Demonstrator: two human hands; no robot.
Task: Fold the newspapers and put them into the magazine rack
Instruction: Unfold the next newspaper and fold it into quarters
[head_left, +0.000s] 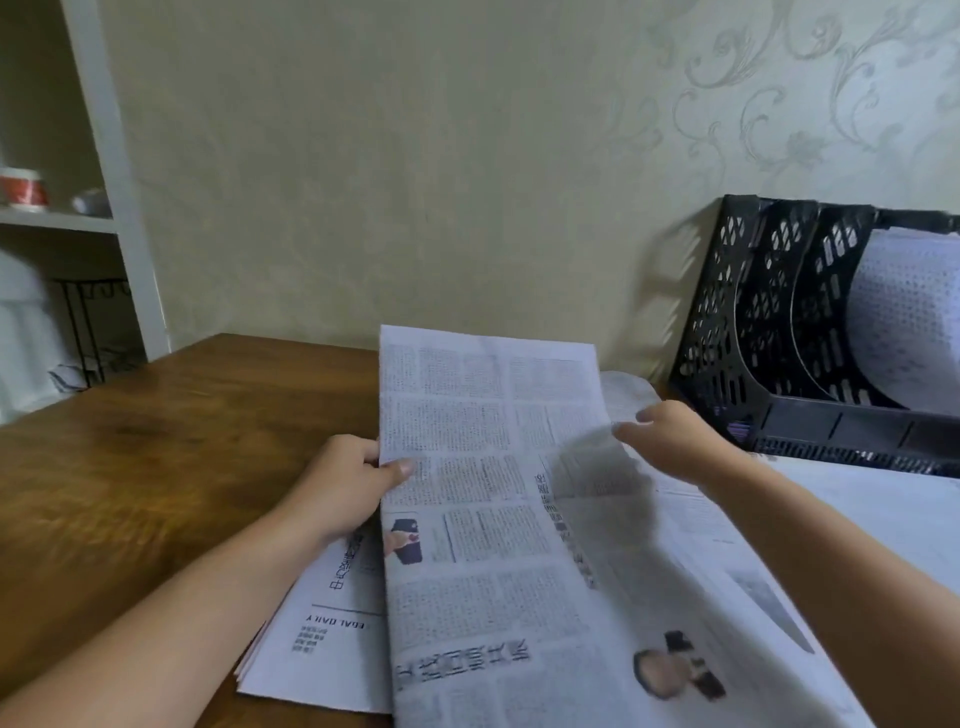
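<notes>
Newspaper (483, 467), its page raised over the wooden table (156, 441), is gripped at its left edge by the left hand (348, 483), thumb on top and fingers curled behind. Beneath lies a stack of newspapers (322, 639). Further right, the right hand (670, 441) pinches the page's other edge. Black magazine rack (769, 332) stands against the wall, a curled newspaper (904, 317) inside it.

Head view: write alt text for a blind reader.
Two hands, left hand and right hand, hold a newspaper above more papers on a wooden table. A black magazine rack at right already holds one paper.
</notes>
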